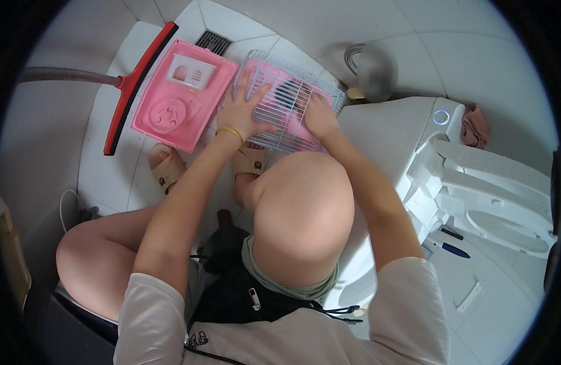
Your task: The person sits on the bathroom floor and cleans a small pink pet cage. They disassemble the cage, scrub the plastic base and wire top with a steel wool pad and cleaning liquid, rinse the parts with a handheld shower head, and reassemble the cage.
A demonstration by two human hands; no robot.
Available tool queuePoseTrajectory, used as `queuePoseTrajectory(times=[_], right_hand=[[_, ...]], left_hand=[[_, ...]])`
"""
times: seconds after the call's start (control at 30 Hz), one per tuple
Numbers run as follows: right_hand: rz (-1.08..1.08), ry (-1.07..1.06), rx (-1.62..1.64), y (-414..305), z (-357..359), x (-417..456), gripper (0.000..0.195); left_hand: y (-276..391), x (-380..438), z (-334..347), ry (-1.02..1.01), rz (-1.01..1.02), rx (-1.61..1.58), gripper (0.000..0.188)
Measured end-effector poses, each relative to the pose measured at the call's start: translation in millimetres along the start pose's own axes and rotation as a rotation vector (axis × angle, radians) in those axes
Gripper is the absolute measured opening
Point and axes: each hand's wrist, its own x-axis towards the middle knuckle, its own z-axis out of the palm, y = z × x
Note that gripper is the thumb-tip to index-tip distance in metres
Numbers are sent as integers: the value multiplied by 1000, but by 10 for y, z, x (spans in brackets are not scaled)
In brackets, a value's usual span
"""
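Observation:
Before me a small wire pet cage (285,119) with pink plastic parts inside stands on the tiled floor. My left hand (238,112) rests on its wires with the fingers spread, holding nothing. My right hand (319,115) reaches in at the cage's right part, its fingertips hidden behind wires and a dark object (286,94) whose kind I cannot make out. To the left sits a pink plastic tray (202,119). A white plastic pet house (203,75) and a round pink piece with cutouts (166,115) lie in it.
A red floor squeegee (135,89) leans left of the tray. Behind the tray is a floor drain (214,42). A white toilet (381,123) with raised lid flanks my right side, a cloth (475,127) at its back. My slippered feet (167,169) are close to the tray and cage.

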Motion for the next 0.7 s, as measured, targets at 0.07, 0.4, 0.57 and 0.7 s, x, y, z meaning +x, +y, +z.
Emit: queuePoseTrajectory(times=[0.07, 0.4, 0.57, 0.7], right_hand=[[47, 172, -111, -26, 46, 39, 39], [-179, 46, -113, -54, -40, -63, 49], [438, 242, -87, -96, 194, 32, 47], [613, 226, 202, -40, 344, 1, 37]], left_hand=[[23, 31, 28, 33, 29, -43, 91], [71, 64, 0, -9, -40, -67, 93], [42, 134, 8, -40, -42, -56, 92], [38, 126, 5, -23, -40, -96, 93]])
